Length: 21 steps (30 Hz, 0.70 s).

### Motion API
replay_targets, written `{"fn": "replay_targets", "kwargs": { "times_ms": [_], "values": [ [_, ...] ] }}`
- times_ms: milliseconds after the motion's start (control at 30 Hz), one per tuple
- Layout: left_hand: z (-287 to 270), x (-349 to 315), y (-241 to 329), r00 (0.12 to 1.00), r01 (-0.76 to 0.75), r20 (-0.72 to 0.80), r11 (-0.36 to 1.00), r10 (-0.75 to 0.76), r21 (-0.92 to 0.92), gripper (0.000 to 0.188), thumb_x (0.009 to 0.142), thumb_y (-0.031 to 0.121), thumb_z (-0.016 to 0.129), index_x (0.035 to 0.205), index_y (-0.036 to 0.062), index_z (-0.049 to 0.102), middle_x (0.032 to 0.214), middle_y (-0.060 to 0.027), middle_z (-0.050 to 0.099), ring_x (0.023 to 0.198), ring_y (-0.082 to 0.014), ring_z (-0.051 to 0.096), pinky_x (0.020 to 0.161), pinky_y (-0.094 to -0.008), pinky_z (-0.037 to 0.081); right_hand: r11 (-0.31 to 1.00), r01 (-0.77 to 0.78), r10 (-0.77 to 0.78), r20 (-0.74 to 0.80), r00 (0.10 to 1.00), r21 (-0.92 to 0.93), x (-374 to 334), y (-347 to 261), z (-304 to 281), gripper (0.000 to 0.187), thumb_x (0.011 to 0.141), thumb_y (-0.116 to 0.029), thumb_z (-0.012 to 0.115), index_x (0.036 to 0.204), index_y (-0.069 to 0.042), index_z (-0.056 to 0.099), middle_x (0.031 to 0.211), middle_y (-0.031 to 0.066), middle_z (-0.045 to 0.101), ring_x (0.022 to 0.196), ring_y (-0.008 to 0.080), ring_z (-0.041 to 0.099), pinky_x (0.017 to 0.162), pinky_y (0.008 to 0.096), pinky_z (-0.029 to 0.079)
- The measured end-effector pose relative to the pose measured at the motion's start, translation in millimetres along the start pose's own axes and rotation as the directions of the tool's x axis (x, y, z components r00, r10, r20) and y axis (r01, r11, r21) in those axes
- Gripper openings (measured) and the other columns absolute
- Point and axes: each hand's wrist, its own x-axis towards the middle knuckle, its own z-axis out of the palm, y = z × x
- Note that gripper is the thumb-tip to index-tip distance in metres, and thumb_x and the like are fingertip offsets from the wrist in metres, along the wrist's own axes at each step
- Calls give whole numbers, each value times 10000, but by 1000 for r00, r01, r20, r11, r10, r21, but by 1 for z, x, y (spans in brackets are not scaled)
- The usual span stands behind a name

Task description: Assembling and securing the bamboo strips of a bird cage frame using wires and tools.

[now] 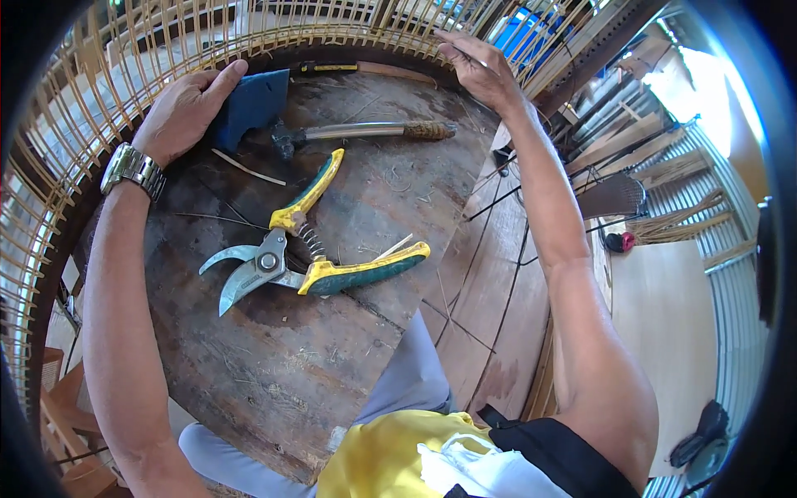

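Cane uprights (170, 41) stand close together around the curved dark rim of a round wooden board (274, 357). My left hand (187, 112), with a metal watch at the wrist, curls against this rim; its thumb lies by a dark blue piece of material (253, 104), and most fingertips are hidden. At the far right of the rim, my right hand (486, 73) is closed on what looks like a thin cane strand among the uprights. Between my arms lie yellow-and-green pruning shears (320, 278), blades apart. Beyond them rests a hammer (353, 131) with a wrapped grip.
A knife with a yellow-and-black part (328, 68) lies along the far rim. Loose cane scraps (249, 168) are scattered on the board. To the right are a tiled floor (490, 332), a pale wooden panel (664, 324) and cane bundles (681, 216) against corrugated metal.
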Motion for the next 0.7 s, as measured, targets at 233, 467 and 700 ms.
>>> {"fn": "replay_targets", "kwargs": {
  "times_ms": [233, 467, 700],
  "values": [
    [3, -2, 1, 999, 41, -17, 999, -41, 3, 903, 976, 809, 444, 1143, -19, 763, 925, -185, 753, 863, -283, 737, 841, -388, 557, 998, -47, 43, 117, 992, 33, 8, -9, -7, 254, 1028, -250, 685, 1211, -77, 716, 1097, 134, 767, 990, 305, 751, 889, 407, 599],
    [0, -2, 2, 999, 44, 21, 999, -44, 9, 886, 978, 795, 458, 1123, -24, 763, 912, -193, 747, 876, -290, 740, 854, -393, 554, 998, 32, -29, 64, 998, -49, 4, -22, 15, 199, 994, -167, 703, 1107, -5, 689, 979, 186, 721, 976, 358, 731, 826, 405, 618],
    [-1, -5, 9, 999, 22, -40, 1000, -22, -8, 875, 989, 765, 461, 1155, -46, 744, 965, -245, 754, 920, -378, 733, 896, -439, 542, 999, -18, 15, 91, 996, 38, 9, -14, -1, 244, 1030, -229, 660, 1161, -31, 717, 1108, 154, 742, 1034, 339, 728, 898, 429, 600]
  ]
}}
